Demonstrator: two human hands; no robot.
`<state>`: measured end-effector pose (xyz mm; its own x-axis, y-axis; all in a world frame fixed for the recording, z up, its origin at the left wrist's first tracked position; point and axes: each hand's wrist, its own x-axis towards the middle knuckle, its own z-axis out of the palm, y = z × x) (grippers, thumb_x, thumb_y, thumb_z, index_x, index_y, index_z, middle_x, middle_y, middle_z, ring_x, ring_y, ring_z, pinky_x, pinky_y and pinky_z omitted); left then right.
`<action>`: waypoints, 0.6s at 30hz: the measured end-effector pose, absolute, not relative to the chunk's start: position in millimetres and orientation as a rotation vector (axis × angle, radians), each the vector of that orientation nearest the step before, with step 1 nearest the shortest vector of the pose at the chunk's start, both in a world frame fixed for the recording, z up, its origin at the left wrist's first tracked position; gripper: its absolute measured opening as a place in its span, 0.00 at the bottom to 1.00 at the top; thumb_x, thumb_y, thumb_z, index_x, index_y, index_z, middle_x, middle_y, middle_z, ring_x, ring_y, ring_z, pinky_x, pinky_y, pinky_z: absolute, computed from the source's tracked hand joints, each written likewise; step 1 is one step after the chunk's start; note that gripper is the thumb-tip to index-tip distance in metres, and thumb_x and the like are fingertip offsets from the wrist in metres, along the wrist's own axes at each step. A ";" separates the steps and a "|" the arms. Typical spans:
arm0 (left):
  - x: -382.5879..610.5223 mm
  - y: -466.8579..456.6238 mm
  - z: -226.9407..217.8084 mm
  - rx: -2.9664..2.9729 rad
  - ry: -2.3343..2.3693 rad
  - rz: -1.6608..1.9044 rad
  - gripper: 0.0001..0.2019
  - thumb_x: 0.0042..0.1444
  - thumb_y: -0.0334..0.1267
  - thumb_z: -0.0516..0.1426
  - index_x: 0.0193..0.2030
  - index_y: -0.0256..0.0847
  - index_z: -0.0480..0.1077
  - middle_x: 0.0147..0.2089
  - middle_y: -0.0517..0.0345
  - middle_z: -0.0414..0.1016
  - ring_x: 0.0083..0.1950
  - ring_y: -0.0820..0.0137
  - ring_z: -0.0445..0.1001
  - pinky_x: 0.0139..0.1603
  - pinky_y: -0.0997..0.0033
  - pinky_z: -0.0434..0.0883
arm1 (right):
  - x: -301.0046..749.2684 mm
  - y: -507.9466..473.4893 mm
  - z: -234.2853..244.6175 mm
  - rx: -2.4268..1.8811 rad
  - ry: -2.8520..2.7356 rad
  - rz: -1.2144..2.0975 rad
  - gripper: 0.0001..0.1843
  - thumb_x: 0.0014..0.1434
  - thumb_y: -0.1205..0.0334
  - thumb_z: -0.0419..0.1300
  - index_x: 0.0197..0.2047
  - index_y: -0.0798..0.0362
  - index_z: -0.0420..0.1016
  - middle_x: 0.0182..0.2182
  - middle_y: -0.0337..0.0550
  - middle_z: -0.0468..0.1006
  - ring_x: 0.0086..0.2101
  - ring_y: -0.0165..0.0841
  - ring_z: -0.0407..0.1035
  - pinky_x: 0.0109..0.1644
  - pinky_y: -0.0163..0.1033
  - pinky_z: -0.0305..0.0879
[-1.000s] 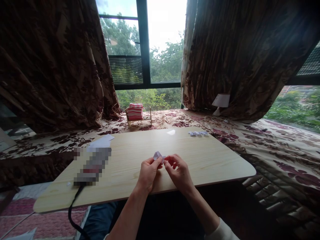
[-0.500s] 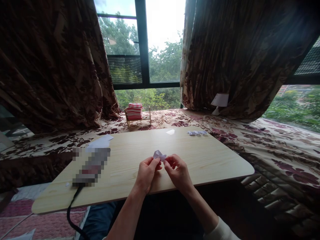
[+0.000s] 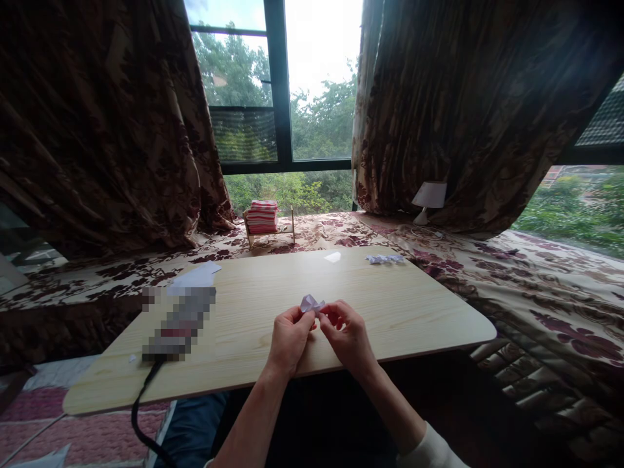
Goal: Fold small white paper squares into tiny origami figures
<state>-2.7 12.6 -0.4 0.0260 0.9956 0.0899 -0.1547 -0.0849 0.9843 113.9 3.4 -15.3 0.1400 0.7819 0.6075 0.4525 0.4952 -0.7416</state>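
A small piece of folded white paper (image 3: 309, 303) is held up over the near part of the wooden-topped table (image 3: 263, 338). My left hand (image 3: 291, 335) pinches its lower left side between thumb and fingers. At its right side, the thumb and index finger of my right hand (image 3: 344, 331) are closed on the paper's edge, the other fingers curled. The fingertips hide the paper's lower part. Several small folded white paper pieces (image 3: 385, 259) lie in a row at the table's far right.
White paper sheets (image 3: 195, 278) lie at the table's left, behind a blurred-out object (image 3: 178, 325) with a black cable (image 3: 139, 406). A white scrap (image 3: 132, 358) is near the left edge. Beyond stand a small rack with pink striped cloths (image 3: 262, 216) and a white lamp (image 3: 429, 195).
My left hand has shifted very slightly to the right, its thumb a little lower on the paper. The right hand keeps nearly the same place and grip.
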 end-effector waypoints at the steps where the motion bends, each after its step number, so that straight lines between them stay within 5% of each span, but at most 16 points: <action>1: -2.6 12.9 -0.5 1.172 1.030 1.320 0.08 0.47 0.38 0.60 0.24 0.35 0.73 0.22 0.61 0.69 0.26 0.76 0.64 0.26 0.78 0.61 | 113.8 3.5 -15.5 -1.125 -1.500 0.317 0.03 0.55 0.66 0.57 0.30 0.52 0.71 0.25 0.36 0.69 0.25 0.28 0.63 0.29 0.33 0.62; 18: -3.4 13.3 1.5 1.131 0.990 1.328 0.08 0.44 0.39 0.61 0.23 0.35 0.75 0.22 0.60 0.71 0.26 0.75 0.67 0.30 0.77 0.64 | 110.4 -3.7 -17.1 -1.149 -1.639 0.045 0.07 0.58 0.67 0.54 0.31 0.51 0.73 0.27 0.40 0.71 0.30 0.33 0.65 0.36 0.37 0.61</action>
<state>-3.4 13.3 1.5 0.0304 0.9961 0.0834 -0.2047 -0.0754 0.9759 110.4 -3.7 -17.1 0.0490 0.6867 0.7253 0.6462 0.5319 -0.5472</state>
